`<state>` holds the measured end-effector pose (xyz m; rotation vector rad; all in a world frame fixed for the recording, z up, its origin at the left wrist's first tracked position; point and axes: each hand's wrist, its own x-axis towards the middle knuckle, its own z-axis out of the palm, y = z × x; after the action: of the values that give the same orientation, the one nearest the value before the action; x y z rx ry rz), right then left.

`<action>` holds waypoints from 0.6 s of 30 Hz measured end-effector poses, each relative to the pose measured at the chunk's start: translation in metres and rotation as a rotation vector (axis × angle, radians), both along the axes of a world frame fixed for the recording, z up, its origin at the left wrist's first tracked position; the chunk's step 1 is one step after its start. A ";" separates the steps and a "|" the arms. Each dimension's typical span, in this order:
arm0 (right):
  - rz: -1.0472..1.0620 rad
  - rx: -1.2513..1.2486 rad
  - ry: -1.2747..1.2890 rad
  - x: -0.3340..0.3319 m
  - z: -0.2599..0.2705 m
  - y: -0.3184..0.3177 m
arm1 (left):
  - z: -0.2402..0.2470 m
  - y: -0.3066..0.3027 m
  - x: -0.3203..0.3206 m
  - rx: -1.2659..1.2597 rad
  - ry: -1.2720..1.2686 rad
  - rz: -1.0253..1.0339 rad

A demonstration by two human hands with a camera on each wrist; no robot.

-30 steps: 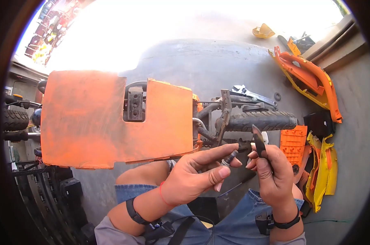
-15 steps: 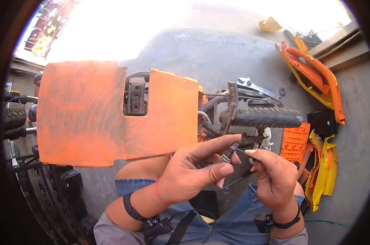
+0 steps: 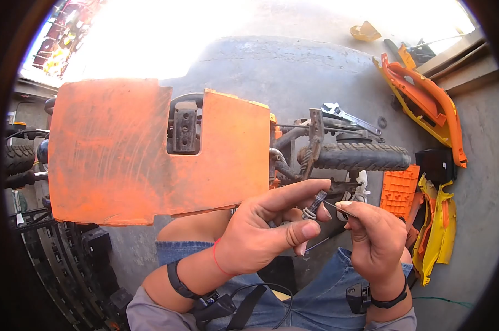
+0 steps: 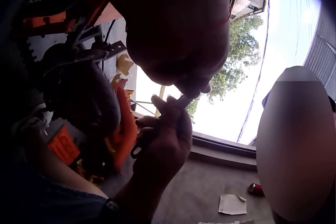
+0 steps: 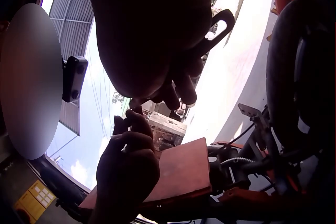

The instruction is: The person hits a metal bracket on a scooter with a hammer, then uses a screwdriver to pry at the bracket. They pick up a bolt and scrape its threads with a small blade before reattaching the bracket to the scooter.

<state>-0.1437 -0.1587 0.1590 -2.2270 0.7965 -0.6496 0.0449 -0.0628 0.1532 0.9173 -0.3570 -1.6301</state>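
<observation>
My left hand [image 3: 313, 214] pinches a small threaded bolt [image 3: 315, 203] with a spring at its base between the index finger and thumb. My right hand [image 3: 350, 212] grips a thin dark tool [image 3: 330, 206], and its tip touches the side of the bolt. Both hands are held above my lap, in front of a small orange vehicle [image 3: 150, 149]. In the left wrist view the right hand [image 4: 164, 139] is a dark silhouette under the left hand [image 4: 178, 35]. In the right wrist view the left hand [image 5: 128, 166] is also in shadow.
The vehicle's black tyre [image 3: 362, 157] and bare metal frame [image 3: 314, 140] lie just beyond my hands. An adjustable wrench [image 3: 346, 117] rests on the concrete behind it. Orange body panels [image 3: 420, 102] and yellow body panels [image 3: 440, 226] are piled at the right. Black parts [image 3: 89, 254] sit at the lower left.
My right hand has turned the tool from upright down to level and brought its tip against the bolt. The left hand has kept its hold on the bolt.
</observation>
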 end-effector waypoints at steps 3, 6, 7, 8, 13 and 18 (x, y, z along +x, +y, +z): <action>0.009 0.000 -0.005 0.002 0.000 -0.001 | 0.000 0.000 0.001 -0.013 -0.018 -0.002; 0.007 0.000 -0.007 0.002 0.000 -0.001 | 0.001 -0.001 0.001 -0.003 -0.032 -0.007; 0.001 0.001 -0.007 0.002 0.000 0.000 | 0.001 -0.001 0.001 0.005 -0.031 -0.006; 0.001 0.001 -0.008 0.002 0.000 0.000 | 0.001 -0.001 0.001 0.005 -0.031 -0.006; 0.000 -0.018 0.027 0.001 -0.001 -0.001 | 0.002 -0.002 0.002 0.012 -0.119 -0.018; 0.011 -0.079 0.028 0.000 -0.005 -0.003 | -0.004 -0.001 -0.001 -0.009 -0.216 0.018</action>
<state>-0.1435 -0.1613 0.1537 -2.3154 0.7845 -0.6562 0.0444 -0.0634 0.1494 1.0900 -0.5020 -1.5155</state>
